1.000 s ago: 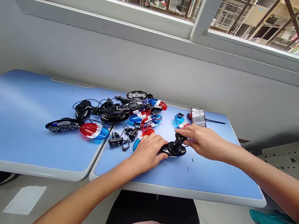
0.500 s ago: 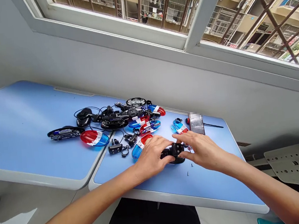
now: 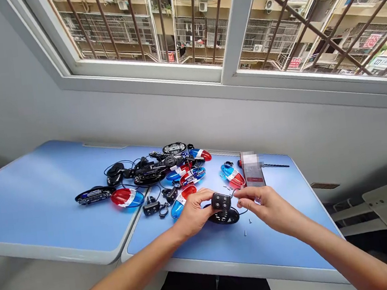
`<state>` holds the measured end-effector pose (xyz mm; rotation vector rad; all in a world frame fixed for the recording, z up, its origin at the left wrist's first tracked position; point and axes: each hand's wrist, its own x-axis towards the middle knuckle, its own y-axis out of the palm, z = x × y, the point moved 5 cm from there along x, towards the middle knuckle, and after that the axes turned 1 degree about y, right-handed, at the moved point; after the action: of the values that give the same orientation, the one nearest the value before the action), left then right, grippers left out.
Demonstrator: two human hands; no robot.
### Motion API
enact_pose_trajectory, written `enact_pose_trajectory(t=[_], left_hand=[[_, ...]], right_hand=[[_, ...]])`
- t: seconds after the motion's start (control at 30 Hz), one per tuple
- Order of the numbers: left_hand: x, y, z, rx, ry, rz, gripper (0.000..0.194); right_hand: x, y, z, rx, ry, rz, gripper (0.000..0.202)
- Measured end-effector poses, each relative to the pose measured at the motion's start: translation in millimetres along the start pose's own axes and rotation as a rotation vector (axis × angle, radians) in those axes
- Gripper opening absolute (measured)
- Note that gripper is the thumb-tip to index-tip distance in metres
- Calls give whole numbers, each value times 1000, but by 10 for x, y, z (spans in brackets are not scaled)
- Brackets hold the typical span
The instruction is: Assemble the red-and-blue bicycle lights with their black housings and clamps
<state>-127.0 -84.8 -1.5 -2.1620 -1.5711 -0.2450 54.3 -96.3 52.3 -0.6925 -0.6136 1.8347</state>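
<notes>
My left hand [image 3: 195,213] is closed on a small black button box [image 3: 221,201], its several grey buttons facing me. Just below it lies a black oval housing [image 3: 229,215] with slots, partly hidden by the box and my fingers. My right hand [image 3: 267,206] hovers to the right of the box, thumb and forefinger slightly apart. A thin black cable [image 3: 243,212] curves from the housing and passes behind its fingers. Beside my left hand is a red, white and blue light cover [image 3: 178,207]. Small screws [image 3: 245,233] lie on the blue table [image 3: 280,246].
Several black housings [image 3: 150,173], cables and coloured covers are heaped at the back. Two button boxes [image 3: 152,208] and a ring clamp [image 3: 163,211] lie left of my hands. Another cover [image 3: 233,175], a phone [image 3: 254,175] and a screwdriver [image 3: 276,166] are at the back right.
My right hand has drawn back to the right from the button box. The box has turned so its buttons face me, still in my left hand. The camera view has tilted up.
</notes>
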Motion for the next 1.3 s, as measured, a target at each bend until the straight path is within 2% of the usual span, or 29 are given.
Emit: enact_pose_trajectory(t=[0.07, 0.2, 0.27, 0.33, 0.47, 0.53, 0.6, 0.7, 0.83, 0.93, 1.03, 1.2, 1.3], left_hand=[[-17, 3, -100, 123, 158, -42, 13], [-132, 45, -326, 420, 569, -120, 25], [-189, 77, -365, 493, 671, -129, 28], [-220, 96, -360, 527, 687, -141, 32], [-202, 43, -258, 502, 503, -180, 42], [-186, -34, -203, 466, 397, -201, 41], [-191, -120, -179, 452, 355, -207, 37], [-248, -232, -152, 458, 307, -169, 32], [-410, -315, -53, 462, 104, -82, 35], [-533, -305, 4, 493, -30, -4, 47], [-590, -261, 21, 549, -81, 51, 58], [-557, -185, 33, 654, -117, 90, 60], [-514, -138, 53, 693, -148, 108, 59]], right_hand=[[-29, 54, -9, 89, 45, 58, 30], [-100, 189, -5, 361, 163, 206, 34], [-144, 255, -17, 487, 217, 249, 30], [-184, 303, -36, 570, 236, 235, 25], [-246, 333, -46, 566, 115, 131, 23], [-267, 335, -75, 514, 77, 97, 25], [-272, 332, -131, 470, 72, 75, 27], [-252, 316, -215, 453, 65, 51, 31], [-234, 252, -258, 481, 89, 18, 38], [-257, 167, -266, 453, 166, -7, 41], [-297, 95, -316, 407, 237, -23, 45], [-337, 84, -478, 345, 291, -12, 47], [-343, 89, -493, 304, 290, -12, 46]])
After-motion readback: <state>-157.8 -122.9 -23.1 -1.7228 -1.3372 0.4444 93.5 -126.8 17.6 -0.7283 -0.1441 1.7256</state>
